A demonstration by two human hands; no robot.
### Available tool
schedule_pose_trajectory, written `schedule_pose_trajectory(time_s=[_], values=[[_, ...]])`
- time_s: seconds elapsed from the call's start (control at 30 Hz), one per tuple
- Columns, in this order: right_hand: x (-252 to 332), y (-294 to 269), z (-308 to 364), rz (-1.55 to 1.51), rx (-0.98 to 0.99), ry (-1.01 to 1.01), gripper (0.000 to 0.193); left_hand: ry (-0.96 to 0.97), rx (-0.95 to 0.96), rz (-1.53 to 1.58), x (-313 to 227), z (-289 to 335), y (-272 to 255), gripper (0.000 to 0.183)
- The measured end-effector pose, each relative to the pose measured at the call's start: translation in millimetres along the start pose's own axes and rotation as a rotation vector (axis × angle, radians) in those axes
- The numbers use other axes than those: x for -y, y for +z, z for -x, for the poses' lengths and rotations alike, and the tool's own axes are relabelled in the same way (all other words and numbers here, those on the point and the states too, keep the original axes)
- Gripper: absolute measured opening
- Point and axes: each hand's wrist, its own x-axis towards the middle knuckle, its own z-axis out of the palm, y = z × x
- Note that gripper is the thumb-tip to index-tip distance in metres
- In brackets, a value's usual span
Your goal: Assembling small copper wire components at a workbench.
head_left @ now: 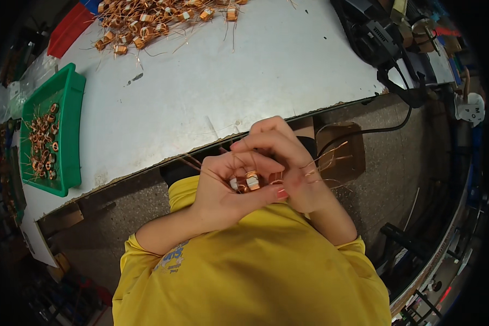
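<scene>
Above my lap, by the table's front edge, my two hands are close together. Cupped in my left hand (217,187) are a few small copper wire coils (252,181), with bare wire ends poking out past its fingers. The thumb of that hand points toward my right palm. My right hand (285,152) has its fingers curled over toward the left one. Another copper coil (276,177) shows partly between the two hands. Thin copper wires (334,157) stick out beyond my right wrist. How the right fingers grip is partly hidden.
A heap of copper coils (146,27) lies at the back of the white table (190,87). At the left stands a green tray (73,136) with several coils in it. A black device (375,41) with a cable is at the back right. Below is a cardboard box (345,146).
</scene>
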Motion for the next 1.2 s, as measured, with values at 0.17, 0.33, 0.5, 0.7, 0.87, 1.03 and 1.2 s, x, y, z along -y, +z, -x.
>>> schedule_pose_trajectory(time_s=[0.17,0.33,0.5,0.7,0.87,1.03,1.2], values=[[28,-6,-4,0.469,0.103,-0.109,0.044,-0.041,-0.085,0.179,-13,8,16,0.026],[33,2,6,0.249,0.017,-0.336,0.038,0.095,0.197,0.168,-18,7,14,0.022],[45,-5,16,0.154,0.019,-0.323,0.035,-0.019,0.26,0.376,-10,23,7,0.022],[85,-121,70,-0.076,-0.814,-0.385,0.018,-0.022,0.057,0.753,3,48,-41,0.026],[57,-90,51,0.261,-0.686,-0.235,0.031,0.012,0.188,0.938,0,41,-35,0.033],[55,-65,11,0.198,-0.599,-0.096,0.028,0.02,0.439,0.591,-12,13,-17,0.019],[63,-49,-6,0.486,-0.402,0.015,0.023,-0.088,0.371,0.566,-20,9,-9,0.009]])
